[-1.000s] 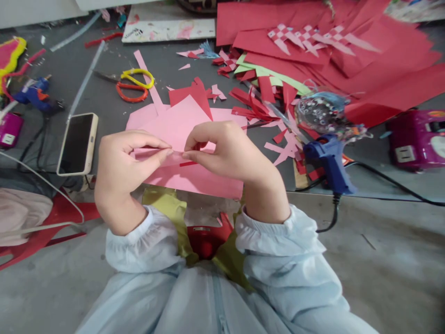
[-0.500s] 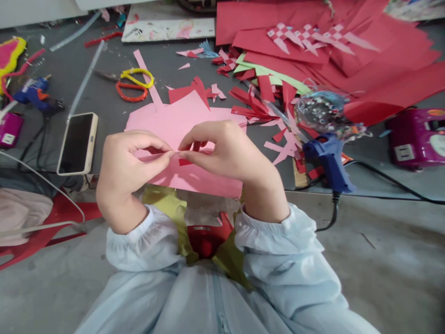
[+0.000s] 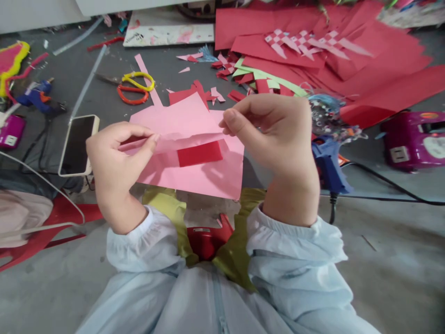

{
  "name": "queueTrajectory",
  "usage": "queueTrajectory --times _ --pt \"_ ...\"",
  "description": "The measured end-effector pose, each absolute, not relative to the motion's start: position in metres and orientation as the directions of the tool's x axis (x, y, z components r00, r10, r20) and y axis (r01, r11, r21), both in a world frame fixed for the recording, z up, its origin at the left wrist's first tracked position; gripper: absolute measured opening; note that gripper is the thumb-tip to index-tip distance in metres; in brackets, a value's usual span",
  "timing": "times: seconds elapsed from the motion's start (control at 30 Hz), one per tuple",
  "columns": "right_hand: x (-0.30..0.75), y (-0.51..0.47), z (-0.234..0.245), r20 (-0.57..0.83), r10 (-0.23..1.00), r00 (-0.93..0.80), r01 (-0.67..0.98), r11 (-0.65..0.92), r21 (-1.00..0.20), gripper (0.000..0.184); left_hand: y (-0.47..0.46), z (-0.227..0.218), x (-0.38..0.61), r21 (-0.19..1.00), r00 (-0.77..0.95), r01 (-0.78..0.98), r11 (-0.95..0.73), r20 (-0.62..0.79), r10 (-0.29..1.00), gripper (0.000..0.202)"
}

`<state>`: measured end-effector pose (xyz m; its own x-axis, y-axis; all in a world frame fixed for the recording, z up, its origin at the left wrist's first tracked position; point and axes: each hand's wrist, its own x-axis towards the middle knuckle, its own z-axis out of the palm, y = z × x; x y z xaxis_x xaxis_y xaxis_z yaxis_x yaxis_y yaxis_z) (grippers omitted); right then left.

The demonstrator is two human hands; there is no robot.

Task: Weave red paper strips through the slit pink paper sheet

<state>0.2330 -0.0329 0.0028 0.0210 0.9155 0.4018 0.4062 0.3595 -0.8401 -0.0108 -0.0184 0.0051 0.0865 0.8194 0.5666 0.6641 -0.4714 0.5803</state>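
Note:
Between my two hands stretches a thin pink paper strip [image 3: 189, 139], hard to tell from the pink paper behind it. My left hand [image 3: 120, 162] pinches its left end between thumb and fingertips. At its right end my right hand [image 3: 278, 130] is closed in a pinch, raised a little higher. Below the strip, a small red paper rectangle [image 3: 200, 153] lies on the pink paper sheet [image 3: 222, 183] at the table's front edge. Scissors [image 3: 135, 88] with yellow and red handles rest beyond the sheet, by a narrow pink strip.
A phone [image 3: 78, 146] lies left of my hand. On the right are a blue glue gun [image 3: 330, 162] with a black cable and a purple box [image 3: 415, 139]. Red paper sheets [image 3: 257, 23] carry several woven paper fish [image 3: 302, 41]. Paper scraps litter the middle.
My hands, fingertips together before, have drawn apart. The right hand moved right and up, and the strip now spans the gap. The red rectangle has come into full view.

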Motion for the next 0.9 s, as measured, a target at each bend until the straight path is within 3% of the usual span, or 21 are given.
queueTrajectory --times 0.13,0.37,0.57,0.73,0.9 --pt "0.226 -0.037 0.007 0.434 0.896 0.094 0.317 0.387 -0.866 0.035 -0.014 0.003 -0.011 0.558 0.045 0.651 -0.516 0.649 0.759 0.008" --pt "0.21 -0.034 0.0 0.29 0.956 0.049 0.322 0.26 -0.91 0.049 -0.014 0.007 -0.009 0.487 0.086 0.63 -0.605 0.73 0.678 0.006" --pt "0.191 -0.025 -0.011 0.08 0.992 0.102 0.021 0.078 -0.997 0.044 -0.015 0.009 -0.009 0.425 0.152 0.597 -0.681 0.773 0.616 0.01" --pt "0.195 -0.016 -0.016 -0.019 0.995 0.1 -0.153 -0.004 -0.988 0.036 -0.018 0.008 -0.007 0.463 0.193 0.552 -0.694 0.738 0.646 0.018" --pt "0.197 -0.011 -0.02 -0.107 0.993 0.047 -0.219 -0.094 -0.971 0.039 -0.024 0.01 -0.006 0.55 0.268 0.536 -0.641 0.608 0.747 0.018"
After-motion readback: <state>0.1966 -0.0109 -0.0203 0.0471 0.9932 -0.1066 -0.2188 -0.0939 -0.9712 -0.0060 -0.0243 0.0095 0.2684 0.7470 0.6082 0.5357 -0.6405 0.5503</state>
